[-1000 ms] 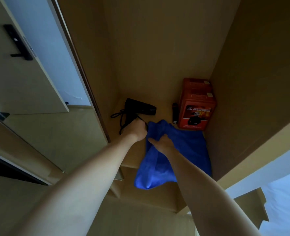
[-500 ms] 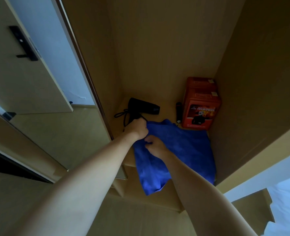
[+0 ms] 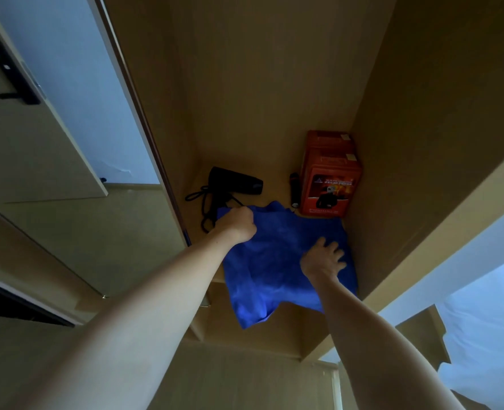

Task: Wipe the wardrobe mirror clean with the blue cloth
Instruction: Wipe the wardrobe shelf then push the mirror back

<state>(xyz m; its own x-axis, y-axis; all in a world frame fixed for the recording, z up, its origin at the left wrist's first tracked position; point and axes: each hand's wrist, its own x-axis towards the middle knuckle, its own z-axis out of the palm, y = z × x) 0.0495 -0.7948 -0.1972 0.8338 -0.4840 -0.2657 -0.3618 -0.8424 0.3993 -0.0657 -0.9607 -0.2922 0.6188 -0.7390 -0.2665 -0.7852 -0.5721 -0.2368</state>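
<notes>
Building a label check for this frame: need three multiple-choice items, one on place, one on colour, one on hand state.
1. Where does the black torch lie?
A. beside the orange box
B. on the cloth
C. in a hand

2. What colour is the cloth?
A. green
B. blue
C. white

3. How is the right hand?
A. fist round the hairdryer
B. fingers spread flat on the cloth
C. off the cloth

Answers: 1 A, it sits just left of the box. 2 B, plainly blue. 3 B, spread fingers; the left hand has the grip.

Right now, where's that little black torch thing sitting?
In the head view, the black torch lies on the wardrobe shelf toward the back right, just left of the orange box and behind the blue cloth.
</notes>
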